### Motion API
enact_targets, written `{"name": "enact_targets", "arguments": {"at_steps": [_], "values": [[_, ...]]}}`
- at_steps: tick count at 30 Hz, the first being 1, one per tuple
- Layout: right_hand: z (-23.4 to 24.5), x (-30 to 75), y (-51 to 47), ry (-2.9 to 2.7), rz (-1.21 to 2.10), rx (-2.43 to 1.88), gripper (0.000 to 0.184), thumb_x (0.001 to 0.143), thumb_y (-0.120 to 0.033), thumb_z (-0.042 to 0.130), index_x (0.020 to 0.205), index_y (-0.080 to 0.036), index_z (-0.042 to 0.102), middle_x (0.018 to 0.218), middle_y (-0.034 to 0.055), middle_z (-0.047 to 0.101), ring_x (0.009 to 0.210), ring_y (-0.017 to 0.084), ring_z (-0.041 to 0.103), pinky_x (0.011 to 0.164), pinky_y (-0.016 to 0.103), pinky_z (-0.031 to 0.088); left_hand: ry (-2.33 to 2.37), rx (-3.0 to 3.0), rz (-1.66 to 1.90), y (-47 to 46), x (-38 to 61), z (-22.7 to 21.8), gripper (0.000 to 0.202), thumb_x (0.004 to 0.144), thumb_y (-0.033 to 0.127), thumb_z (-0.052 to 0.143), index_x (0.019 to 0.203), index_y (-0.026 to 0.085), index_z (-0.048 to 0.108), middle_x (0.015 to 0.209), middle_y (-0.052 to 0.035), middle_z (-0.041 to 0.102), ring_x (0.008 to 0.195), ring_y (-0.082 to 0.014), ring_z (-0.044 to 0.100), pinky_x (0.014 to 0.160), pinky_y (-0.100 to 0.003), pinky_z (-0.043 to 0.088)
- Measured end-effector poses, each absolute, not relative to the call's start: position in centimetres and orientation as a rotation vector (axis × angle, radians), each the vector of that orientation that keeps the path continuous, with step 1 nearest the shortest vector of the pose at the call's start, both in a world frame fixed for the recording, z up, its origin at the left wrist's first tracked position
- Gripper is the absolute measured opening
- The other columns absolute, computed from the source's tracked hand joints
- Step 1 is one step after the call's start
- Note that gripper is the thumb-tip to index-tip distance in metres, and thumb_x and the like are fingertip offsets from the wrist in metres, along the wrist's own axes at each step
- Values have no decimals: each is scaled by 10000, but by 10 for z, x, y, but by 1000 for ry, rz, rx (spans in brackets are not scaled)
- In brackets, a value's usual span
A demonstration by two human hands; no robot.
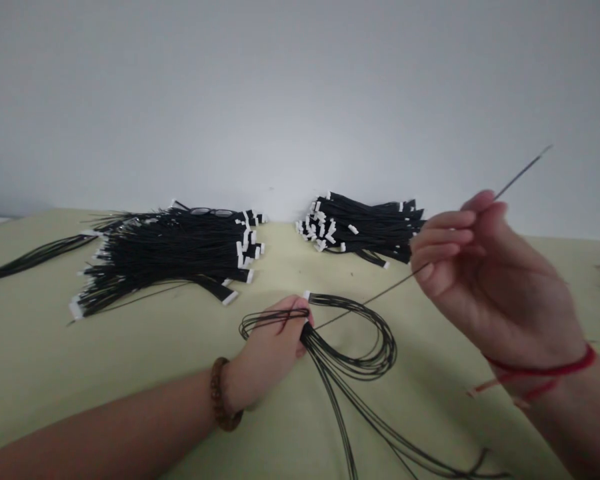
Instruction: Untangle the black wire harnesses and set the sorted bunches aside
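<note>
My left hand [273,343], low in the middle of the head view, is closed on a looped bundle of thin black wires [380,360]. At its fingertips a white connector [307,296] shows, with wires curving out of it to the right. Loose wire ends trail down toward the lower right. My right hand [495,280] is raised at the right, its thumb and index finger pinching a single black wire [517,179]. The tip of that wire points up and right. From under the right fingers a wire stretches back to the bundle. The left fingertips are partly hidden by wires.
A large pile of black wire harnesses [175,247] with white connectors lies at the left on the yellow-green table [145,380]. Behind my hands is a smaller pile [370,223]. Eyeglasses [211,213] rest on the left pile. A pale wall [280,100] rises behind.
</note>
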State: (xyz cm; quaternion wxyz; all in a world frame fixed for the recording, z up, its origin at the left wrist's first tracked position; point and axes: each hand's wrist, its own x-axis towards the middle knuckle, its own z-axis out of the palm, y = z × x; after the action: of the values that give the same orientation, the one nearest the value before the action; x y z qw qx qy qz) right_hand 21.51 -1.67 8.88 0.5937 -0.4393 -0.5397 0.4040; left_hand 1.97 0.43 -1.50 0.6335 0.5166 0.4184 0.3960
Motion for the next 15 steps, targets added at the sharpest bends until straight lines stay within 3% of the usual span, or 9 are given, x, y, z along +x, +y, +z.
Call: {"name": "enact_targets", "arguments": {"at_steps": [2,5,7,11,15], "values": [[92,209,-22,-1256,871,-1076,287,910,-337,210,1087,-289,430,933,32,515,657,96,491,553,215,413,946,1163,899,4,20,-14,171,799,308,449,687,179,452,617,21,409,485,-74,355,429,-169,304],[86,198,-32,-1475,1000,-1108,139,846,-325,425,882,-214,502,722,1,553,520,83,494,480,203,397,918,1158,905,3,20,-12,163,799,306,455,697,178,454,607,30,404,472,-65,341,417,-161,295],[77,189,-38,-1742,960,-1264,152,820,-310,483,750,-180,519,625,-7,563,514,92,518,478,202,387,897,1165,917,2,20,-11,189,800,337,461,699,177,453,582,40,383,447,-59,311,396,-161,276],[61,174,-48,-2093,358,-1461,179,826,-236,445,679,-177,528,544,-34,518,477,71,445,455,203,286,794,1206,929,-2,18,-10,259,804,388,462,666,170,438,524,60,332,420,-46,266,382,-154,255],[57,172,-51,-2173,128,-1484,175,792,-201,449,624,-175,492,517,-38,487,445,70,394,448,214,250,742,1207,945,-5,17,-11,281,809,406,457,664,166,428,512,67,329,414,-36,259,384,-143,251]]}}
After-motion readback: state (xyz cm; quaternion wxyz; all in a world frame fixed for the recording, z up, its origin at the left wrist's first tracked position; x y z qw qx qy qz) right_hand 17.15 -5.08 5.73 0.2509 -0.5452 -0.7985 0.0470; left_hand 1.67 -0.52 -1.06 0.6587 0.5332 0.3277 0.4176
